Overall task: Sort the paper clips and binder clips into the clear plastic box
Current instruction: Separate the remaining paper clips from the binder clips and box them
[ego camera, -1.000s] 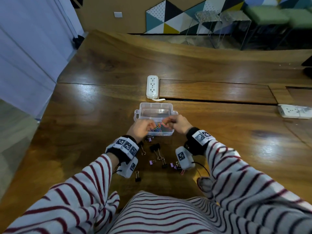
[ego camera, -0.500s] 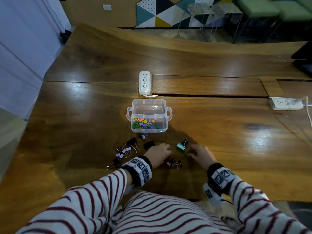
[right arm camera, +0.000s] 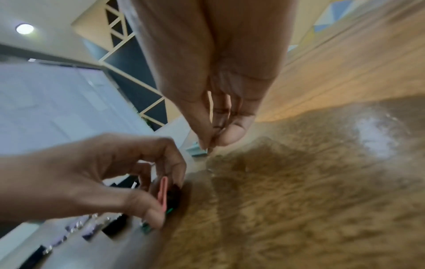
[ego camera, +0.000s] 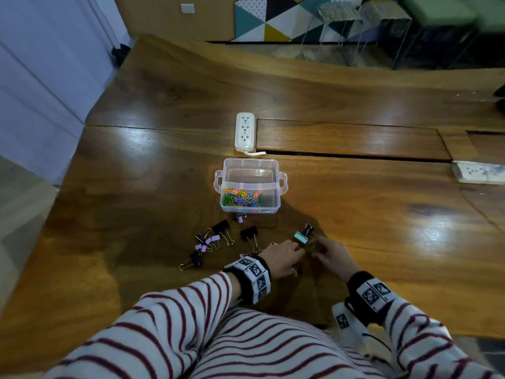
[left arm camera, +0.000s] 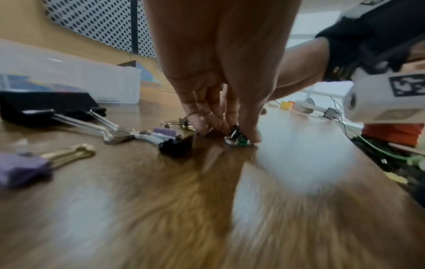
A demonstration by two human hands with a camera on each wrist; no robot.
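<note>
The clear plastic box stands open at mid-table, with coloured paper clips in its near compartment and the far one bare. My left hand presses down on the table below the box, pinching a small green binder clip and a pink paper clip. Close beside it my right hand has thumb and forefinger pinched together; what they hold is too small to make out, perhaps a paper clip. A teal binder clip lies just beyond both hands. Several black and purple binder clips lie to the left.
A white power strip lies just behind the box, another at the right edge. A long slot cuts across the wooden table behind the box. My striped sleeves and lap fill the near edge.
Both hands have left the box, come down to the table near me and drawn together by the teal clip. The left hand has taken hold of small clips.
</note>
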